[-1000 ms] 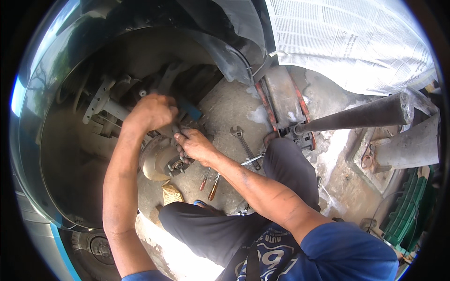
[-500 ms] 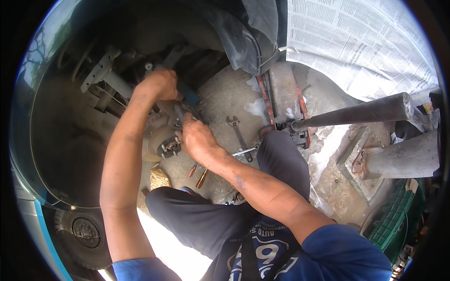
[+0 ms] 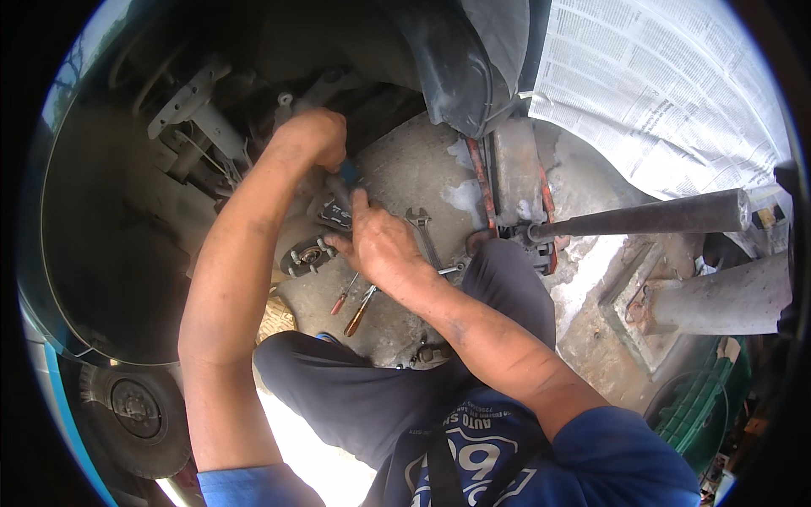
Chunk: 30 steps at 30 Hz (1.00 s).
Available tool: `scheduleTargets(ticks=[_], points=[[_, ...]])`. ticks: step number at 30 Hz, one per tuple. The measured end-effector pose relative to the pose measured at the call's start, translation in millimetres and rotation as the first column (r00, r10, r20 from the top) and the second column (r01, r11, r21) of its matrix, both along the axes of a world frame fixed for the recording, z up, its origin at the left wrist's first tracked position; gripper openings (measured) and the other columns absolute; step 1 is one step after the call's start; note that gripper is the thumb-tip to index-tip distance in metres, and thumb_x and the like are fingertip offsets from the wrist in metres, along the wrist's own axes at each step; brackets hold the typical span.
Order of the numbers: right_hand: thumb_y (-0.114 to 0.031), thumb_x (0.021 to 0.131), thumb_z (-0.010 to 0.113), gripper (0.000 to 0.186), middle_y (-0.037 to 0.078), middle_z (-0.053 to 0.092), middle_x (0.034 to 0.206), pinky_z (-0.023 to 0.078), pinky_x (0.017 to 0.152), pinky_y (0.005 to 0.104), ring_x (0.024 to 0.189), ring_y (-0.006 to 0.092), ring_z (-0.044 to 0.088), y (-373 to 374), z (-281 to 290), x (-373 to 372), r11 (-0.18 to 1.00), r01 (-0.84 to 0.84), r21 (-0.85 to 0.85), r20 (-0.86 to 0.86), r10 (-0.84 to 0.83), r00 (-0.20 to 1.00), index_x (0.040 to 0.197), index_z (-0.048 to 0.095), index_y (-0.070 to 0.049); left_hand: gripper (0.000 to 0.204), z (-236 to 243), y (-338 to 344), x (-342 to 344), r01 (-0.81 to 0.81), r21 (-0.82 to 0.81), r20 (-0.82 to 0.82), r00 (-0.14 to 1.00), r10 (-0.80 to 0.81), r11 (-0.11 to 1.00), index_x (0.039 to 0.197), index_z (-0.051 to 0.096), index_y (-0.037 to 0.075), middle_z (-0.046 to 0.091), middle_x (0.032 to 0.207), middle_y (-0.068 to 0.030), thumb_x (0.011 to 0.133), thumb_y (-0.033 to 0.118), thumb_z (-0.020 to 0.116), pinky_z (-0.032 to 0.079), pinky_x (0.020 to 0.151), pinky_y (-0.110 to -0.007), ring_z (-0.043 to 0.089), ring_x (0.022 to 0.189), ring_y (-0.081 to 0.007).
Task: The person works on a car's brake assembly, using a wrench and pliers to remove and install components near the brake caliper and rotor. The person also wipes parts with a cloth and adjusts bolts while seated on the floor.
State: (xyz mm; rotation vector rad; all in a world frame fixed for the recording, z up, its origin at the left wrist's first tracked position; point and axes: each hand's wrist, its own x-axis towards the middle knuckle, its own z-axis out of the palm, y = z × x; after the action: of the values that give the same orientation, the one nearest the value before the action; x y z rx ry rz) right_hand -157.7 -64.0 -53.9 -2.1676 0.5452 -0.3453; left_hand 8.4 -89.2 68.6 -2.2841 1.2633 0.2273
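Note:
My left hand [image 3: 314, 139] is closed over the wheel assembly. A short blue piece [image 3: 348, 172] shows beside its fingers; what they grip is mostly hidden. Below it, my right hand [image 3: 384, 247] is curled against a dark metal block that looks like a brake caliper [image 3: 335, 213], index finger along its side and thumb near the wheel hub [image 3: 307, 255]. The hub has several bare studs. Behind my left wrist stands a grey strut with a flanged bracket [image 3: 190, 101].
An adjustable wrench [image 3: 421, 226], screwdrivers [image 3: 358, 314] and a ratchet lie on the concrete. To the right are a floor jack with a long bar handle [image 3: 650, 215], a metal stand [image 3: 718, 291] and a green crate [image 3: 697, 406]. Newspaper [image 3: 650, 93] covers the upper right. A spare wheel [image 3: 135, 414] is lower left.
Both hands have shifted slightly right in the picture, the right hand also a little down. The view itself has moved a little. The caliper's marked face shows more now.

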Motion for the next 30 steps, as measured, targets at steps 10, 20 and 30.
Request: scheduleTargets(ticks=[10, 20, 30], points=[[-0.028, 0.104, 0.058, 0.034, 0.021, 0.073, 0.089, 0.059, 0.08, 0.0487, 0.079, 0.0344, 0.075, -7, 3, 7, 0.913, 0.017, 0.409, -0.014, -0.012, 1.0, 0.118, 0.056, 0.003, 0.032, 5, -14, -8, -0.034, 0.117, 0.016, 0.999, 0.032, 0.993, 0.108, 0.081, 0.01, 0.078, 0.109, -0.0129, 0.077, 0.019, 0.081, 0.06, 0.089, -0.04, 0.074, 0.105, -0.0296], [-0.022, 0.101, 0.062, 0.033, 0.019, 0.069, 0.08, 0.062, 0.068, 0.0468, 0.07, 0.0324, 0.073, 4, -5, 10, 0.96, 0.018, 0.279, 0.108, -0.049, 0.993, 0.116, 0.054, 0.007, 0.032, 9, -27, -14, -0.095, 0.239, -0.003, 0.995, 0.098, 0.966, 0.109, 0.081, 0.011, 0.076, 0.115, -0.0139, 0.079, 0.019, 0.076, 0.057, 0.093, -0.041, 0.073, 0.108, -0.0287], [-0.035, 0.106, 0.054, 0.049, 0.022, 0.068, 0.094, 0.061, 0.076, 0.0513, 0.07, 0.0324, 0.072, -9, -23, 7, 0.789, -0.105, 0.606, 0.193, -0.018, 0.981, 0.125, 0.053, 0.01, 0.035, -7, -34, -4, -0.081, 0.379, 0.044, 0.997, 0.069, 0.922, 0.116, 0.079, 0.011, 0.075, 0.122, -0.0114, 0.085, 0.028, 0.078, 0.056, 0.096, -0.039, 0.071, 0.114, -0.0282]])
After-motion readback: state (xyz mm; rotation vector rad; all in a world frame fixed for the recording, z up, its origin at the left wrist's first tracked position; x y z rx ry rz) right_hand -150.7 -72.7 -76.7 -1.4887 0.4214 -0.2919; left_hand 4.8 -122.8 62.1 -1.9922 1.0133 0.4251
